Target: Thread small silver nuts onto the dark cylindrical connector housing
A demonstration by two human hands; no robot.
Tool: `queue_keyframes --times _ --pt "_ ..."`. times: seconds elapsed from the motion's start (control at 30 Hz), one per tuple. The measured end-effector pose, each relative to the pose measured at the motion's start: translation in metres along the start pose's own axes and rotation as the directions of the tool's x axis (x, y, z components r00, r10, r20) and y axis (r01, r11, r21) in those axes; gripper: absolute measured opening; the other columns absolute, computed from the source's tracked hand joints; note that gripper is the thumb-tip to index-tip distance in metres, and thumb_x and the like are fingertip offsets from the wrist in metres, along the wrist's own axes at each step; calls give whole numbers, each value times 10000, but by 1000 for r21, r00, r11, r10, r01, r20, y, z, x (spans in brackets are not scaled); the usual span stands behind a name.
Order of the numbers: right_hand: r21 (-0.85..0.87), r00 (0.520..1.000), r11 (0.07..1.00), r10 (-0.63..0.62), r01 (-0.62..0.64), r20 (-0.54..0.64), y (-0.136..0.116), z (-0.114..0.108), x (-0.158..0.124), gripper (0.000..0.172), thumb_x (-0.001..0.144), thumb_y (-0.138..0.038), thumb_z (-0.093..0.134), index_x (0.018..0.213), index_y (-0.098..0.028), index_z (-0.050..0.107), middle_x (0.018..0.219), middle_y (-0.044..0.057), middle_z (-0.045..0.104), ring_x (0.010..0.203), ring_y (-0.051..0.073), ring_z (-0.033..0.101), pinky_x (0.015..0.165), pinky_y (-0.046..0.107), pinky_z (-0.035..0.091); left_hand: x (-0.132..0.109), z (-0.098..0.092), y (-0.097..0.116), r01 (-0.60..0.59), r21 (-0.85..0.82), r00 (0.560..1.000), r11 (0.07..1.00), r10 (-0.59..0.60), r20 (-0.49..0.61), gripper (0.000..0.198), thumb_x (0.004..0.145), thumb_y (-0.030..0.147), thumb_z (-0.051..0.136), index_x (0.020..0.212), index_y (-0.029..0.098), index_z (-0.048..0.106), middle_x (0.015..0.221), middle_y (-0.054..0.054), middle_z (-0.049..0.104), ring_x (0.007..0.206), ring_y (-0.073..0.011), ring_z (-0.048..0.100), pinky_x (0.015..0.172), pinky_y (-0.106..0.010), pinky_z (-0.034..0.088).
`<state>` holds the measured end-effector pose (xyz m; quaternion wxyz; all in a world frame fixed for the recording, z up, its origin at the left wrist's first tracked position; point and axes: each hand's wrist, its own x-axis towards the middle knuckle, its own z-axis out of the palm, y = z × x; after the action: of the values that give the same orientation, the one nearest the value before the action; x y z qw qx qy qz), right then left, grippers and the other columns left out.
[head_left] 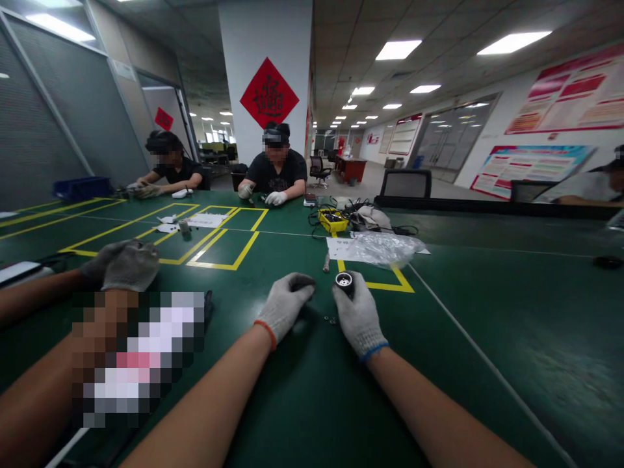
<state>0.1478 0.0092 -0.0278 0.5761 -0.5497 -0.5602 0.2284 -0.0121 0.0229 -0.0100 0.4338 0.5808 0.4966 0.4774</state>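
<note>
My right hand (359, 312), in a grey-white knit glove with a blue cuff, is wrapped round a short black cylinder (344, 282). The cylinder's round end faces up and shows a pale ring with small dark openings inside. Just to the left, my left hand (286, 302), gloved with an orange cuff, has its fingers pressed together; anything between them is hidden. Small metal rings (333, 320) lie on the green table (302, 403) beside my right hand. Beyond the gap between my hands is a small metal cylindrical part (326, 262).
Clear plastic bags (385, 248) lie over white paper ahead, behind them a yellow tray (333, 220) with tools and black cables. A co-worker's gloved hands (130, 265) are close on my left, above a pixelated device (160, 344). Two people sit across the table; another is far right.
</note>
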Motion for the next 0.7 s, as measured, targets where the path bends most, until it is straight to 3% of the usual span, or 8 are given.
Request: queue_keyframes --times 0.1,0.23,0.43,0.7 --pt "-29 999 1000 -9 8 -31 -3 2 -2 198 793 -396 570 918 -243 584 793 17 663 780 243 613 713 361 484 -1 -1 2 33 -145 998 989 -40 -48 201 758 212 744 951 165 773 887 -63 770 749 -154 673 712 -262 543" --pt "45 996 997 -59 56 68 -2 2 -3 184 770 -362 559 905 -238 580 798 11 637 786 230 585 721 354 471 -7 0 14 18 -208 999 978 -25 -33 231 745 266 756 951 161 768 872 -53 759 732 -139 658 671 -247 530" --pt "180 982 976 -144 121 122 -5 -3 -5 132 750 -301 554 867 -243 539 791 -3 587 770 205 546 711 337 455 -20 7 32 -247 -73 968 966 249 19 163 778 272 748 909 180 783 926 -53 778 871 -181 702 837 -317 581" --pt "180 923 966 -232 184 306 -21 -8 -10 110 738 -228 532 847 -236 536 768 -12 594 743 186 561 672 308 450 -31 8 41 -279 90 959 956 273 77 117 819 270 746 875 181 796 890 -51 769 838 -187 716 795 -308 584"
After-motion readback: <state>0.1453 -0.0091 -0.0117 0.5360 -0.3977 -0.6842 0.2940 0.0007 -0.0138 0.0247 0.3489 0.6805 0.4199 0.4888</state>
